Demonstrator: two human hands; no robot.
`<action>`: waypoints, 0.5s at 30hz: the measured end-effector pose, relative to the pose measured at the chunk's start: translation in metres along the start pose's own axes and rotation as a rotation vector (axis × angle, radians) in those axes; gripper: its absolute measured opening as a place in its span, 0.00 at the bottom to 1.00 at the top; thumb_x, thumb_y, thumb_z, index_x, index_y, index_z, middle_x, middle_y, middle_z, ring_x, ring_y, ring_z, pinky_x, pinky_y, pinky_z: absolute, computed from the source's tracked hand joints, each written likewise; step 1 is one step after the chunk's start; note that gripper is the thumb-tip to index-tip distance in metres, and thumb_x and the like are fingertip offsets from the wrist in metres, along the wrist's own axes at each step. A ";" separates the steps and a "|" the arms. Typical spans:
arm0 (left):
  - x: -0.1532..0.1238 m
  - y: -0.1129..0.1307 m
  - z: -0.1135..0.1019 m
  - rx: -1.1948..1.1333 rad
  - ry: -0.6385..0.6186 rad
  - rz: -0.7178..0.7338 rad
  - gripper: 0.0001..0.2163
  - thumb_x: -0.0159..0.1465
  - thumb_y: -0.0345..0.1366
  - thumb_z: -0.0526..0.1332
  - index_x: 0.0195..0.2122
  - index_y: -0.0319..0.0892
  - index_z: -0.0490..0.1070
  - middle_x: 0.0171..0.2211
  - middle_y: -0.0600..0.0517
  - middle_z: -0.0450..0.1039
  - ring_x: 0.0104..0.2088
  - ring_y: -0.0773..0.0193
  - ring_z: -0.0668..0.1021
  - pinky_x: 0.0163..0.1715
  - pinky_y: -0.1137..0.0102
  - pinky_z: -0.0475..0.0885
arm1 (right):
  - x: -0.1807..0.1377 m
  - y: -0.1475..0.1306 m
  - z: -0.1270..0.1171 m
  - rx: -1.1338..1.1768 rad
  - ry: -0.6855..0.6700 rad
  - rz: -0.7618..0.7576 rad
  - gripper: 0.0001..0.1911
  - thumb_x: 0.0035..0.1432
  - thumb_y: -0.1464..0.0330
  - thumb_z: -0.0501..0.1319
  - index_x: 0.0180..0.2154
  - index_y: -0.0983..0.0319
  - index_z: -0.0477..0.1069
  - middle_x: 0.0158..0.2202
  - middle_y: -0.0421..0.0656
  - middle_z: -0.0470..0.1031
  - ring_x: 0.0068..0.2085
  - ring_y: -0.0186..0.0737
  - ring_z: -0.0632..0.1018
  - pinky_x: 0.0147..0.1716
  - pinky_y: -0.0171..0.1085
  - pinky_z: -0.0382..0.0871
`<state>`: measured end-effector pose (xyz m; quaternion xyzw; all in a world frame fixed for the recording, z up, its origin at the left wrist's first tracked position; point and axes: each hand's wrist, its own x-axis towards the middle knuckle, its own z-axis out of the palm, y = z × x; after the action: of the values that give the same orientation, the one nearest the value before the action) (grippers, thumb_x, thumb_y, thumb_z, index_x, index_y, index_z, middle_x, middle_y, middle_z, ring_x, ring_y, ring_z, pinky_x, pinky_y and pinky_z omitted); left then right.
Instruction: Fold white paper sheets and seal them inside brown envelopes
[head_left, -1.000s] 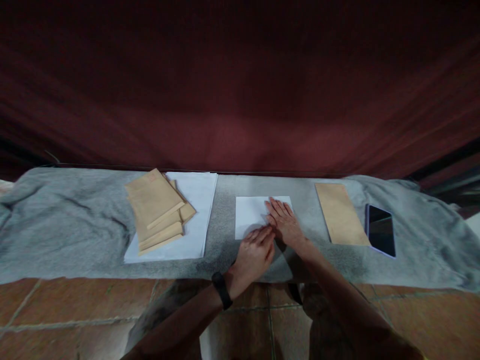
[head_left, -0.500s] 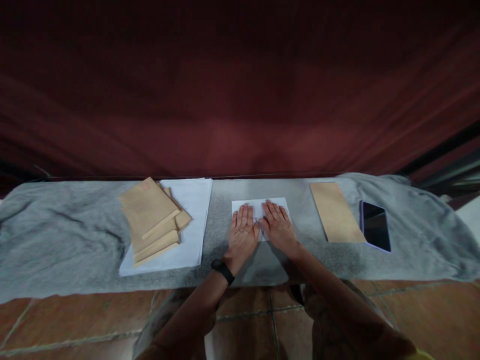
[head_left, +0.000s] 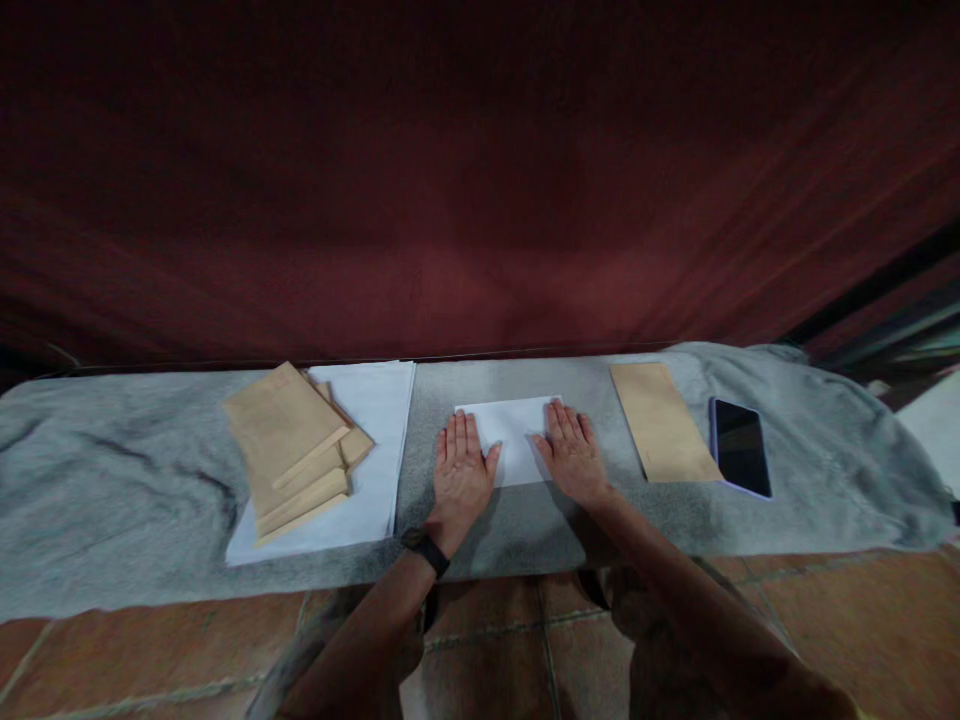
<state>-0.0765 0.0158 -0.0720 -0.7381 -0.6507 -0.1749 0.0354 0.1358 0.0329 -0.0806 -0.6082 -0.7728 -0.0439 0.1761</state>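
The left hand point(head_left: 461, 470) and right hand point(head_left: 574, 455) lie flat on the ends of the white paper point(head_left: 514, 435), fingers stretched out, gripping nothing. It lies on the worktop point(head_left: 112, 480) between the envelope pile point(head_left: 289, 445) and a brown envelope point(head_left: 661, 420).

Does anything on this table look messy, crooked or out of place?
Only small things. The stack of brown envelopes lies fanned and skewed on the white sheets, not squared up. The grey cloth is rumpled toward its ends. The white paper under the left hand and right hand lies straight; nothing looks spilled or torn.
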 end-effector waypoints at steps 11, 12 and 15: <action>-0.003 -0.008 -0.009 0.000 0.005 -0.041 0.29 0.75 0.42 0.48 0.71 0.25 0.53 0.71 0.27 0.55 0.72 0.42 0.60 0.70 0.45 0.57 | -0.008 0.021 -0.002 -0.014 0.049 0.085 0.34 0.76 0.58 0.47 0.72 0.73 0.53 0.71 0.62 0.59 0.70 0.61 0.64 0.68 0.60 0.55; -0.003 -0.007 -0.012 -0.001 0.007 -0.041 0.29 0.75 0.41 0.48 0.71 0.25 0.53 0.71 0.28 0.55 0.73 0.42 0.59 0.70 0.44 0.57 | -0.008 0.021 -0.003 -0.006 0.050 0.091 0.34 0.76 0.58 0.47 0.72 0.73 0.52 0.72 0.63 0.58 0.70 0.61 0.64 0.68 0.60 0.54; -0.006 0.005 -0.018 -0.030 -0.018 0.042 0.28 0.75 0.38 0.48 0.73 0.29 0.51 0.73 0.33 0.53 0.74 0.46 0.55 0.72 0.46 0.55 | -0.008 0.013 -0.010 0.048 0.017 0.042 0.33 0.76 0.60 0.46 0.74 0.71 0.48 0.73 0.59 0.55 0.72 0.58 0.60 0.70 0.59 0.53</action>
<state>-0.0759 0.0043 -0.0559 -0.7536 -0.6327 -0.1770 0.0222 0.1518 0.0264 -0.0761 -0.6194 -0.7592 -0.0267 0.1982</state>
